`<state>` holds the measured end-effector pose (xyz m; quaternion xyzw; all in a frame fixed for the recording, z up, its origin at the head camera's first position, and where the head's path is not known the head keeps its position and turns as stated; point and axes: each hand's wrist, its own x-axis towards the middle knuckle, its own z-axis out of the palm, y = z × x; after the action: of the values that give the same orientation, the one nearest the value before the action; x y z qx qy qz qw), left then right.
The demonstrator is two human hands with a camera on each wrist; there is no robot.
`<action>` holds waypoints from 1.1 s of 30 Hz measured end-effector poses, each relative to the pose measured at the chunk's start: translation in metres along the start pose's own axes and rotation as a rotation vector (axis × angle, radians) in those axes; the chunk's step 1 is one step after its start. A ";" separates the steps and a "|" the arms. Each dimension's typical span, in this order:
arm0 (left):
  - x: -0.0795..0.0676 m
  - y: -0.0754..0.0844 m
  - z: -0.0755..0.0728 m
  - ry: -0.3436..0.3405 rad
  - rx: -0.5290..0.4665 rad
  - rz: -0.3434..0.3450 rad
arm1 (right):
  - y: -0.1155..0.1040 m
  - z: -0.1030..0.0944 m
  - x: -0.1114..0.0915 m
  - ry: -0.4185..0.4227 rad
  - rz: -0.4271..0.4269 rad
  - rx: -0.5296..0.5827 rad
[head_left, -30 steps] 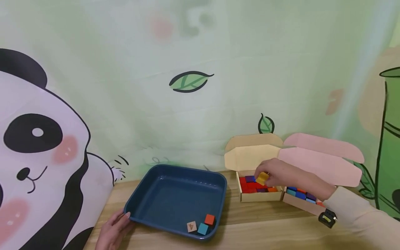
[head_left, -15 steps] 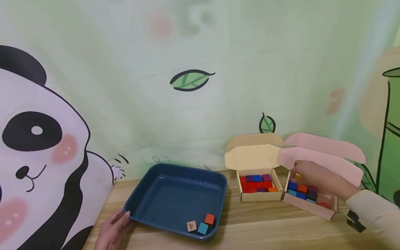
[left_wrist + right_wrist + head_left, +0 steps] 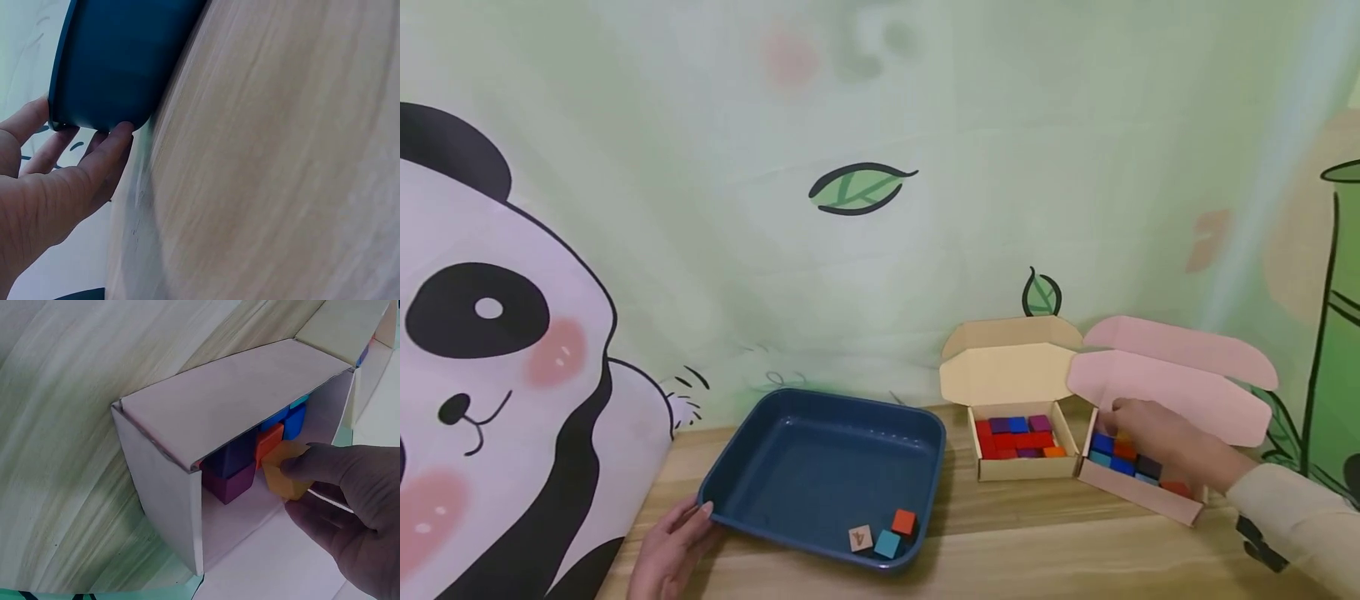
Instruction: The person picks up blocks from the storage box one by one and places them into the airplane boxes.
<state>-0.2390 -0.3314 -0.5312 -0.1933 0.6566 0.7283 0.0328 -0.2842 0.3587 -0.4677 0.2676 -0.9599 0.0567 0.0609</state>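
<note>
My right hand point(image 3: 1172, 437) is inside the pink cardboard box point(image 3: 1138, 492), pinching a yellow block point(image 3: 286, 451) between thumb and fingers. In the right wrist view, the block sits right beside an orange block point(image 3: 269, 444), with purple blocks point(image 3: 230, 482) and blue blocks point(image 3: 294, 422) packed along the same wall. At the near left corner of the dark blue tray point(image 3: 820, 467), my left hand point(image 3: 672, 546) rests with fairly straight, spread fingertips against the outside. Inside that tray lie a plain wooden block marked 4 point(image 3: 861, 538), a light blue block point(image 3: 887, 544) and an orange-red block point(image 3: 904, 522).
A cream cardboard box point(image 3: 1026, 472) with several red, purple, blue and orange blocks stands left of the pink box. Both lids stand raised at the back. Behind the wooden table point(image 3: 1000, 533) hangs a printed panda backdrop point(image 3: 730, 250).
My right hand has moved right with the yellow block, from over the cream box into the pink box, then slightly lower. My left hand stays at the tray corner.
</note>
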 end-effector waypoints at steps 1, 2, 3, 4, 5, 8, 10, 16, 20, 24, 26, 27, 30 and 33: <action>0.000 0.000 -0.001 0.000 -0.001 0.002 | 0.000 -0.001 0.001 0.001 -0.002 -0.011; 0.000 0.001 -0.001 -0.003 -0.003 0.003 | -0.001 -0.001 0.002 -0.001 -0.001 -0.027; 0.000 0.001 -0.001 -0.003 -0.003 0.004 | -0.002 -0.001 0.002 0.000 -0.003 -0.058; 0.000 0.002 -0.001 -0.003 -0.003 0.003 | -0.003 0.000 0.002 0.001 -0.004 -0.095; 0.001 0.002 -0.001 -0.002 -0.003 0.005 | -0.004 0.001 0.002 0.000 -0.005 -0.136; 0.002 0.002 -0.001 0.000 -0.006 0.006 | -0.007 0.004 0.000 0.001 -0.026 -0.245; 0.002 0.001 -0.002 0.000 -0.007 0.006 | -0.008 0.006 0.000 -0.001 -0.039 -0.277; 0.000 0.001 -0.002 0.001 -0.017 0.016 | -0.004 0.010 0.002 -0.029 -0.012 -0.081; -0.001 0.002 -0.002 -0.005 -0.012 0.009 | 0.003 0.010 0.002 -0.046 0.045 0.064; -0.001 0.000 -0.001 -0.007 -0.009 0.001 | 0.008 0.009 0.002 -0.046 0.086 0.072; -0.001 0.000 0.000 -0.013 -0.012 0.000 | 0.010 0.008 0.002 -0.037 0.104 0.059; -0.001 0.000 0.000 -0.014 -0.013 -0.001 | 0.010 0.009 0.001 -0.026 0.098 0.045; -0.001 0.000 0.000 -0.017 -0.008 -0.002 | 0.011 0.011 0.000 0.006 0.079 0.011; -0.001 0.001 0.001 -0.007 -0.006 0.002 | 0.012 0.013 -0.002 0.018 0.038 -0.011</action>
<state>-0.2384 -0.3308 -0.5301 -0.1900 0.6544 0.7311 0.0338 -0.2902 0.3684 -0.4819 0.2487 -0.9645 0.0548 0.0701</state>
